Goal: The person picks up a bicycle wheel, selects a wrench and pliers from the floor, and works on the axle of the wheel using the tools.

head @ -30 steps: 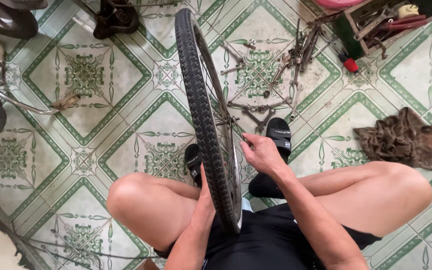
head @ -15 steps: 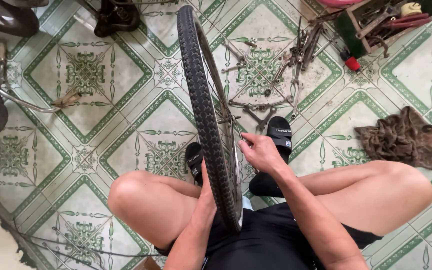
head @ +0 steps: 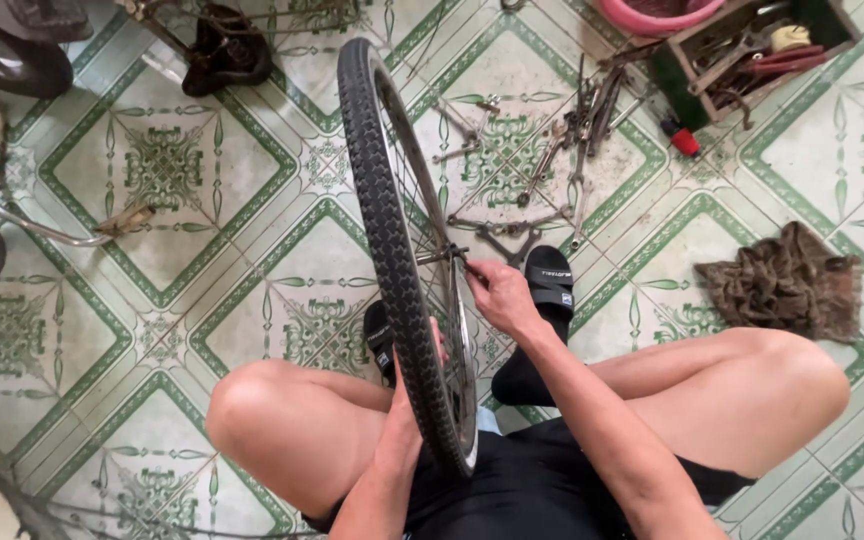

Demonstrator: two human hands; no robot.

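Gripping the axle end [head: 449, 254] at the hub with my right hand [head: 497, 295], I steady the upright bicycle wheel [head: 392, 250], centre frame between my knees, with my left hand [head: 410, 395] pressed to the tyre, its grip hidden; turn gently, wheel vertical.

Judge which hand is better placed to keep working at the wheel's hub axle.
Right. The right hand already has its fingertips at the axle of the bicycle wheel, while the left hand sits behind the tyre, seemingly steadying it upright.
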